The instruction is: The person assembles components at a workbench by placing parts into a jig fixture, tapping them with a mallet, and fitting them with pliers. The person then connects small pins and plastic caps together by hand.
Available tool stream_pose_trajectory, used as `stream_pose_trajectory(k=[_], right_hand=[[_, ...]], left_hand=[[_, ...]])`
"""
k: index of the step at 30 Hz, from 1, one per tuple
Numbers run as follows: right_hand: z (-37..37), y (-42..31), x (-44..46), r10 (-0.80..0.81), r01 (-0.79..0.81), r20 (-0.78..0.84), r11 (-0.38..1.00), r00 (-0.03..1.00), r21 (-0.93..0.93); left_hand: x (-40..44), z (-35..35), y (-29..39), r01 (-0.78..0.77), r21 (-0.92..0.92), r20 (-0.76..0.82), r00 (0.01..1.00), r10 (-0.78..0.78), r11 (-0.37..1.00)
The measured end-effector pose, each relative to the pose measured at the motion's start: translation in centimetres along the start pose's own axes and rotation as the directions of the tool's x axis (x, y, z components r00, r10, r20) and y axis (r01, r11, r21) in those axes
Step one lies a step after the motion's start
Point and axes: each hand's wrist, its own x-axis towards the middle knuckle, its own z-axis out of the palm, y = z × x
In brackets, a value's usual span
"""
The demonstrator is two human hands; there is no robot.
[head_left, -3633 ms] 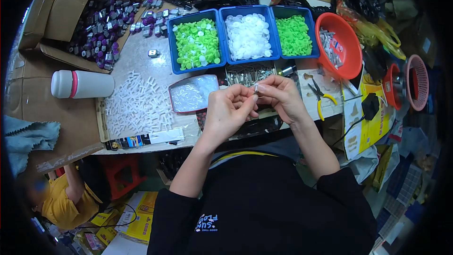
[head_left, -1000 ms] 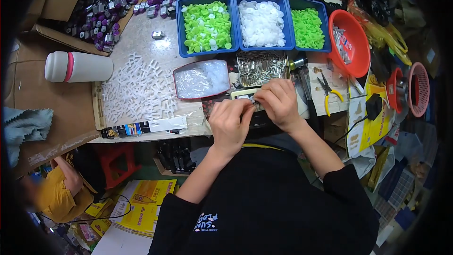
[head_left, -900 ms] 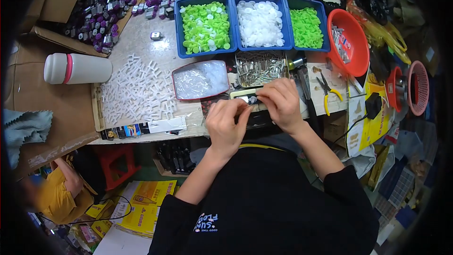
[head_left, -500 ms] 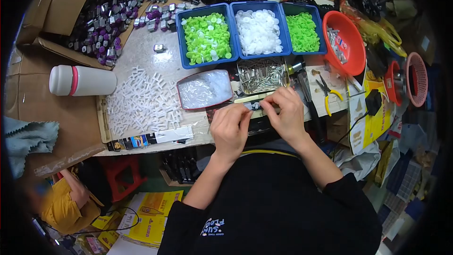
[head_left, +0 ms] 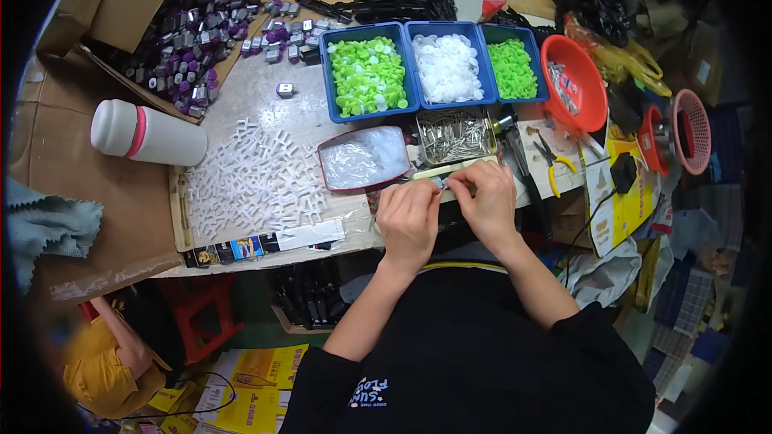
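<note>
My left hand (head_left: 408, 223) and my right hand (head_left: 487, 202) meet at the table's front edge, fingers closed in a pinch. Between the fingertips shows a small greyish-white part (head_left: 439, 182), mostly hidden, its kind too small to tell. Just behind it lies a pale cream strip (head_left: 446, 168). Beyond that is a metal tray (head_left: 421, 157) of thin metal pins or screws (head_left: 456, 135). Left of the tray, nearest my left hand, stands a red-rimmed box (head_left: 323, 167) with clear plastic film (head_left: 362, 159).
Blue bins (head_left: 329, 88) hold green and white plastic pieces. White H-shaped parts (head_left: 257, 181) cover the left side, near a white bottle (head_left: 165, 135). Yellow-handled pliers (head_left: 555, 167) and a red bowl (head_left: 595, 84) are at right. Another person's arm (head_left: 129, 337) shows lower left.
The camera view has shifted, so the table contents appear slightly right and lower. Both hands stay together at the same spot, fingertips a little closer around the small part.
</note>
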Motion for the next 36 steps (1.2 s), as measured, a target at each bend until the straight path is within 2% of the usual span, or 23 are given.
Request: stream_pose_trajectory(k=[4,6,8,10,11,15,21,23,27,30,34,36], right_hand=[[0.1,1.1,0.1,-0.035,0.035,0.004,0.998,0.999,0.044],[0.1,1.6,0.2,-0.116,0.134,-0.146,0.984,0.983,0.119],[-0.2,2.1,0.8,-0.172,0.187,-0.125,0.975,0.977,0.121],[-0.2,2.8,1.4,-0.372,0.374,-0.049,0.913,0.927,0.161],[-0.3,3.0,1.5,-0.395,0.391,0.01,0.912,0.918,0.122],[0.1,3.2,2.2,-0.414,0.406,0.015,0.897,0.91,0.174],[0.4,3.8,2.1,-0.482,0.476,0.026,0.871,0.876,0.126],[0.7,4.0,2.0,-0.528,0.528,-0.031,0.843,0.849,0.099],[1.1,4.0,1.5,-0.514,0.515,-0.036,0.855,0.857,0.063],[1.5,3.9,1.5,-0.529,0.537,-0.098,0.841,0.843,0.073],[1.6,3.8,1.1,-0.507,0.514,-0.119,0.857,0.854,0.041],[1.3,3.8,1.3,-0.514,0.523,-0.148,0.852,0.845,0.03]], left_hand=[[0.4,0.3,-0.3,-0.011,-0.01,-0.016,1.0,0.011,1.0],[0.2,0.1,-0.3,-0.011,-0.006,-0.026,1.0,0.011,1.0],[0.4,-0.2,-0.1,0.005,-0.01,-0.008,1.0,-0.005,1.0],[0.3,-0.3,0.1,-0.008,-0.012,-0.019,1.0,0.008,1.0],[0.4,-0.3,0.2,-0.021,-0.017,-0.034,0.999,0.02,1.0],[0.6,-0.4,1.0,-0.013,0.009,-0.008,1.0,0.013,1.0],[0.5,1.0,1.3,0.031,0.113,0.0,1.0,-0.031,0.993],[0.4,1.1,1.6,0.055,0.136,-0.006,0.999,-0.054,0.989],[0.4,1.2,2.0,0.127,0.164,-0.031,0.992,-0.124,0.978],[0.7,1.2,2.3,0.179,0.185,-0.023,0.984,-0.178,0.966],[0.6,1.0,1.9,0.195,0.171,0.008,0.98,-0.199,0.966],[0.3,0.4,1.3,0.18,0.092,-0.017,0.984,-0.179,0.979]])
